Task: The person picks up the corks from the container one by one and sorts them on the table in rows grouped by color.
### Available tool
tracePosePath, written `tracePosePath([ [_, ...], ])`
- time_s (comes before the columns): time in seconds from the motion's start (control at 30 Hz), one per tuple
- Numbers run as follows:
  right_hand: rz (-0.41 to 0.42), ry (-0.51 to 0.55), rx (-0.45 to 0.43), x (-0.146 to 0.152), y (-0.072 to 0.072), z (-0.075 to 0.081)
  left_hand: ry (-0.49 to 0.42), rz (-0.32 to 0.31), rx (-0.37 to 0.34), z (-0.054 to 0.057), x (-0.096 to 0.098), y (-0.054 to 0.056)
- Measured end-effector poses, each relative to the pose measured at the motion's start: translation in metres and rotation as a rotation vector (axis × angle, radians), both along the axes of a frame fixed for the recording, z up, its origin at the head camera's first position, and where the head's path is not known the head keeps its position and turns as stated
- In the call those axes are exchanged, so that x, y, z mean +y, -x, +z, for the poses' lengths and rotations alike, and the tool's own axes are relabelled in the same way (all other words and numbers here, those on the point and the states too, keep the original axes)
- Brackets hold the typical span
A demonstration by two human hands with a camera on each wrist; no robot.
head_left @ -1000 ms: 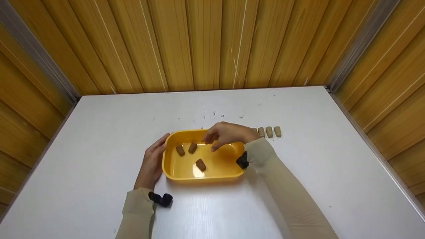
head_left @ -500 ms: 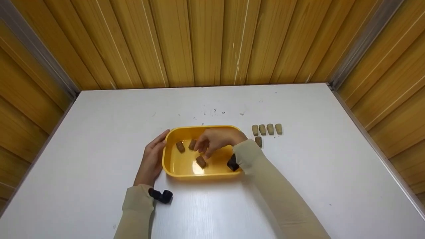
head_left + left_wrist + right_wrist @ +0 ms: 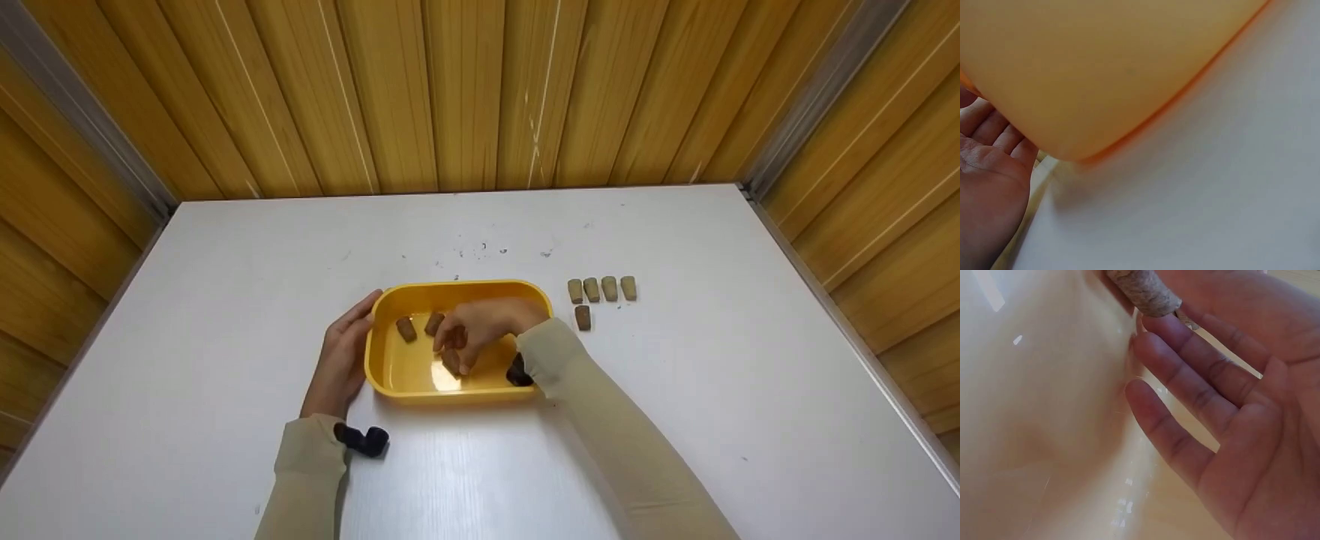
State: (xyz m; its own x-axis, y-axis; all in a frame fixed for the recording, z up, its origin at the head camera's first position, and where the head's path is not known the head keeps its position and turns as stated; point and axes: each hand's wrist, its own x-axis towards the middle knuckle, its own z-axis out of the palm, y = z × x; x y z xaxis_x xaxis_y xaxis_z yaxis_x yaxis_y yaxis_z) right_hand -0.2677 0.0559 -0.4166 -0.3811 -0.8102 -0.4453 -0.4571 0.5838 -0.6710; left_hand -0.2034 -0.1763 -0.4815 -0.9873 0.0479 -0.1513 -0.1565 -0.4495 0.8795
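In the head view my right hand (image 3: 486,327) reaches inside the yellow plastic box (image 3: 420,397). Its thumb and forefinger pinch a short brown cork-like plug (image 3: 451,361) on the bottom of the box. This plug's mottled end (image 3: 1154,295) shows at the top of the right wrist view, while the other fingers (image 3: 1168,433) hang loosely spread. Two more brown plugs lie in the box: one at the left (image 3: 406,328), one beside my fingers (image 3: 433,324). My left hand (image 3: 343,352) rests against the box's left end, fingers along the outer wall (image 3: 1100,84).
Right of the box, several paler tapered plugs (image 3: 609,289) lie in a row on the white table (image 3: 225,300). One darker plug (image 3: 583,317) lies in front of the row's left end. Wood-look panels (image 3: 465,97) wall the table's back and sides.
My right hand has moved down and to the left inside the box, onto the front brown plug, with thumb and forefinger closing round it. My left hand stays at the box's end.
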Motion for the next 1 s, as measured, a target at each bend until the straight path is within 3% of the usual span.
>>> tracePosePath([
  [0.17,0.024,0.023,-0.031,-0.0013,0.0007,-0.0027,0.008,-0.002,0.002,-0.0007,-0.0004,0.0],
  [0.33,0.03,0.038,-0.002,-0.0011,0.0005,-0.0051,0.032,-0.006,0.011,-0.0016,-0.0006,-0.0001],
  [0.57,-0.032,0.024,0.053,-0.0007,0.0004,-0.0051,0.037,-0.006,0.02,-0.0013,-0.0003,0.0003],
  [1.0,-0.101,0.053,0.051,0.0036,0.0035,-0.0022,0.012,0.001,0.012,-0.0018,-0.0001,0.0006],
])
